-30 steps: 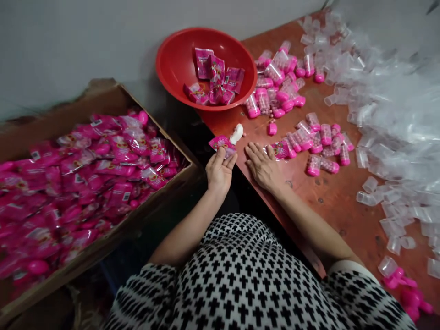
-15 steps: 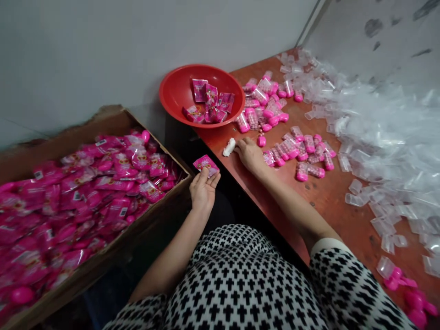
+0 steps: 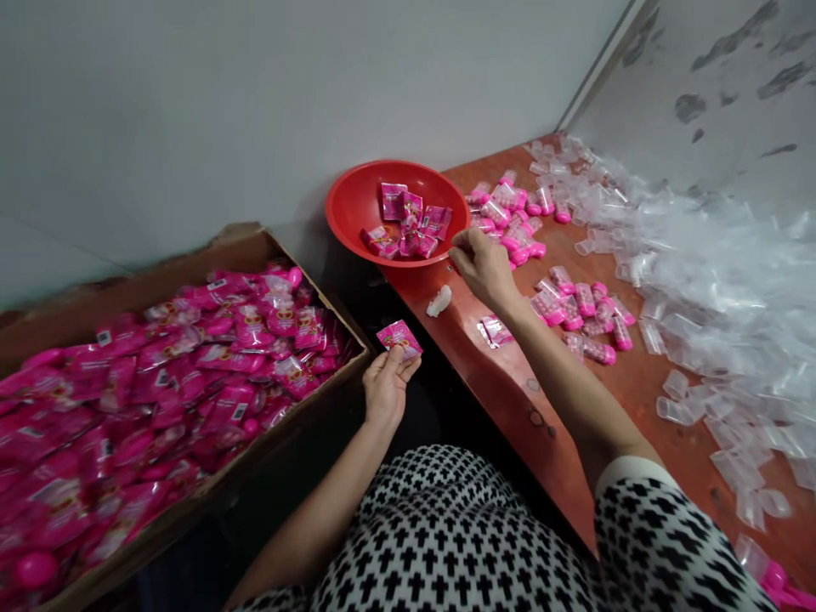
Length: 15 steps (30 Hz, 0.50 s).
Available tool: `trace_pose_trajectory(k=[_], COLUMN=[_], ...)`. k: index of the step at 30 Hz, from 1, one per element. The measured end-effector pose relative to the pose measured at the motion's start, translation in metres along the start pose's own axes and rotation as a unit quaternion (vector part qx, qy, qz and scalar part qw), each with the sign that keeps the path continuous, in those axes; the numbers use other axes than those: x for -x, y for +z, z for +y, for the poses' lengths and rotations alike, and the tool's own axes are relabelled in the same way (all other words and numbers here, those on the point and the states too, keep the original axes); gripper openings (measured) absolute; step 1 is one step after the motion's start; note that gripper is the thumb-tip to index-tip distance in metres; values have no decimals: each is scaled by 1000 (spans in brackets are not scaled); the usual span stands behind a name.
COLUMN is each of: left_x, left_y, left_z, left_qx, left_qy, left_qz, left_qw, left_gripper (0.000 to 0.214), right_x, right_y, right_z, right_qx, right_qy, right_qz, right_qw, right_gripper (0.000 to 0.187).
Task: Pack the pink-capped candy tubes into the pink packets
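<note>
My left hand [image 3: 386,387] pinches a small pink packet [image 3: 399,337] between thumb and fingers, held above the gap between the cardboard box and the table. My right hand [image 3: 481,265] reaches across the red-brown table [image 3: 529,399] to the rim of the red bowl [image 3: 357,208], its fingertips pinched together by the bowl's edge; what they hold, if anything, is too small to make out. The bowl contains several pink packets [image 3: 408,221]. A white crumpled bit [image 3: 439,301] lies on the table near the edge. Another pink packet [image 3: 495,330] lies flat beside my right forearm.
A large cardboard box [image 3: 210,255] at the left is full of pink sealed packs [image 3: 159,382]. Several small tubes with pink caps [image 3: 574,306] lie on the table. A big heap of clear plastic tubes [image 3: 720,272] covers the right side by the wall.
My right hand lifted off the table and moved away from the white bit up to the bowl's rim. My left hand keeps the pink packet. The camera view tilted upward.
</note>
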<state>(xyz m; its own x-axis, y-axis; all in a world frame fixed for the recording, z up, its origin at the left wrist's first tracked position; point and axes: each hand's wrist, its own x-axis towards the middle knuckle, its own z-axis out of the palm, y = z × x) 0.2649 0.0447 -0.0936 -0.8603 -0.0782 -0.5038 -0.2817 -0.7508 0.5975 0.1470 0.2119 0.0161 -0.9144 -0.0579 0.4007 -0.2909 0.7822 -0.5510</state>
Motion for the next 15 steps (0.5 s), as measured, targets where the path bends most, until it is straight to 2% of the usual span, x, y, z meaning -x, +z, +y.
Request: trace_pose_trajectory(k=[3,6,8,12,15], left_x=[0,0,-1,-1,1], left_y=[-5,-7,-7,-8,-10], left_z=[2,3,2,1,-2], left_qx=[0,-3,-6,-13,-27], left_qy=[2,1,-1,-9,-20], left_qz=[12,16,14,10,7], left_qw=[1000,1000,1000,1000,999], left_gripper=[36,36,36,36,36], right_x=[-15,-14,-7,9,20], right_y=[1,-4,-11,-26,-32], right_z=[-6,-2,10,44,63], right_qx=[-12,-41,-88,-194,-153], right_qy=[-4,17,65,193,194], right_qz=[5,20,37,63,17], right_qw=[1000,999,993,960,969], right_gripper=[7,2,4,5,5])
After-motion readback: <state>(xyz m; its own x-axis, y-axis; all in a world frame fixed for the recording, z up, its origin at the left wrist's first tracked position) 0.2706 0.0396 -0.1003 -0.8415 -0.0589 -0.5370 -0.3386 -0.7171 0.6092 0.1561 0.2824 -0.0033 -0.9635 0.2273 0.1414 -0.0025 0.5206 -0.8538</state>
